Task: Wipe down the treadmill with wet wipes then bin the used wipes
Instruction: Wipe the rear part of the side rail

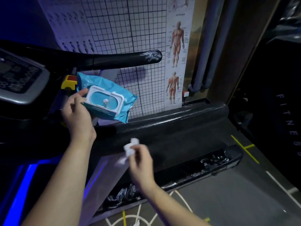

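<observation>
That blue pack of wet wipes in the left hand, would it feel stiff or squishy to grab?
Probably squishy: the wet wipes pack is a soft film pouch whose free end sags past the left hand. Its white lid frame looks rigid, so that is likely the firmest grip. The glossy film may be slippery.

Glossy blue plastic film on the pack (104, 88), crinkled and catching light, with a smooth white hard-plastic lid frame (104, 99). The wipe (130, 148) looks like soft white cloth, crumpled and matt. The handrail (123, 59) is shiny black with scuffed pale scratches at its tip, and the side rail (179, 121) shows a pebbled black sheen.
</observation>
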